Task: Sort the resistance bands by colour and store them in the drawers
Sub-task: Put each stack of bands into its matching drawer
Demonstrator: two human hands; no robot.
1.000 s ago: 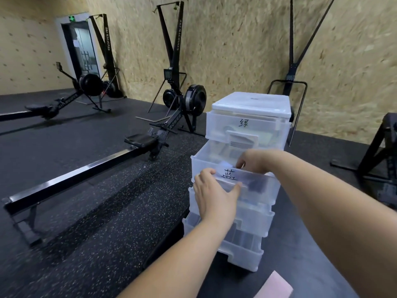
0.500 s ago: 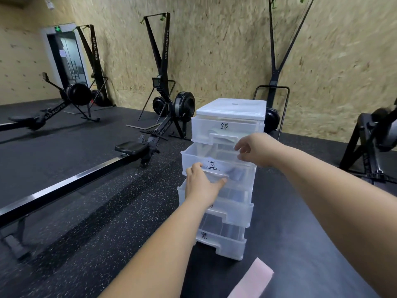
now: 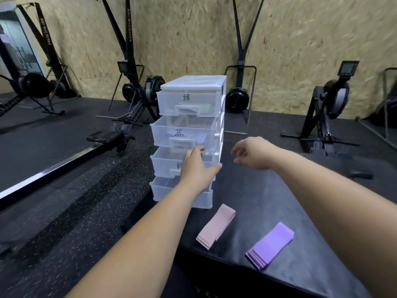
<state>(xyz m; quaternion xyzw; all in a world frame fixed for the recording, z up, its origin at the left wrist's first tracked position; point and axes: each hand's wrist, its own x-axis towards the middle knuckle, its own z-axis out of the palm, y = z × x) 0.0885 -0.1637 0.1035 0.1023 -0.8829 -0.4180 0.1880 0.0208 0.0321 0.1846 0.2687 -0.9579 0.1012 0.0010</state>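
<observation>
While the left hand (image 3: 197,166) lay against the front of the pink-labelled drawer (image 3: 165,163), its grip was open: the fingers ran nearly straight up to the drawer's upper edge, the thumb was spread to the right, and it clasped nothing. The right hand (image 3: 255,153) hovered just right of the drawer unit (image 3: 191,84), its fingers loosely curled and its grip empty. A pink band (image 3: 216,226) and a purple band (image 3: 270,245) lay flat on the table (image 3: 268,186), nearer than the unit and apart from each other. Something bluish showed through the blue-labelled drawer (image 3: 169,134) and something greenish through the green-labelled one (image 3: 187,104).

The unit looked light and stood close to the table's left edge. A one-handed pull on the drawer, with nothing bracing the frame, could have dragged or tipped the whole stack towards that edge. A hard tug might also have brought the drawer right out. The two bands were close in shade, so a hurried pick could have put one behind the wrong label. A limp band left hanging over the rim would probably have jammed the drawer when it closed.
</observation>
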